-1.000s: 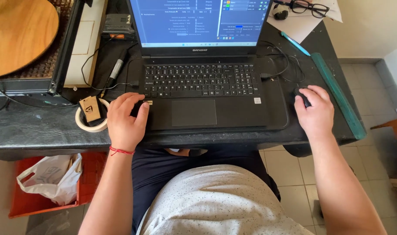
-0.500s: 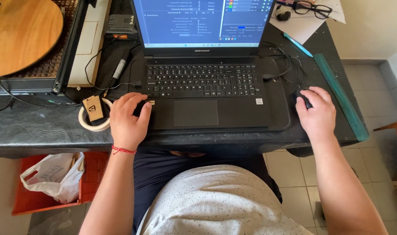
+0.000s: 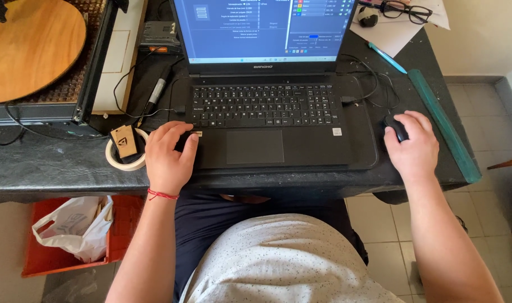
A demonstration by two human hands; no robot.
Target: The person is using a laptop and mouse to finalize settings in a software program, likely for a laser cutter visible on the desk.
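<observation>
Hands: my left hand (image 3: 169,158) had kept to the laptop (image 3: 267,120) palm rest, fingers curled loosely, pinching nothing; my right hand (image 3: 414,147) stayed cupped over the black mouse (image 3: 395,127).
Change: next to nothing had moved since a second before, only my head had dipped a little, so the work was still at the screen.
Laptop: sat open on the dark desk (image 3: 54,168), mouse just right of it.
Tape roll (image 3: 121,157): held a small cardboard tag (image 3: 124,141) standing in its ring, just left of my left hand.
Red crate (image 3: 54,261): sat on the floor under the desk, with a white plastic bag (image 3: 76,224) inside.
</observation>
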